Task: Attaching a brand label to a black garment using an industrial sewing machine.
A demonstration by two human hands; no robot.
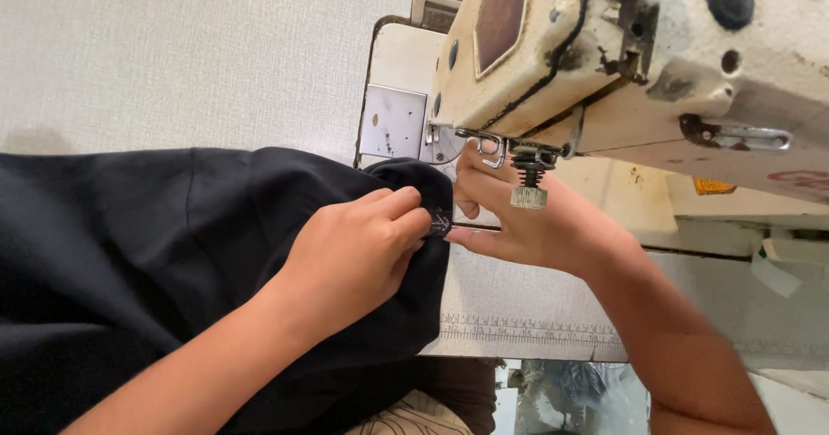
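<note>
Black fabric at the needle of a cream sewing machine

The black fabric (pixel 129 254) lies spread over the pale table, bunched into folds, its edge drawn up just beside the metal presser foot. A small black label with pale marks (pixel 439 223) sits at that edge. The sewing machine (pixel 604 55), cream and worn with chipped paint, stands over the edge, its head tilted across the upper right of the view.

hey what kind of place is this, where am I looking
Probably a sewing or garment workshop: a worn cream industrial sewing machine over a work table with a printed ruler strip, and black fabric held by both hands.
</note>
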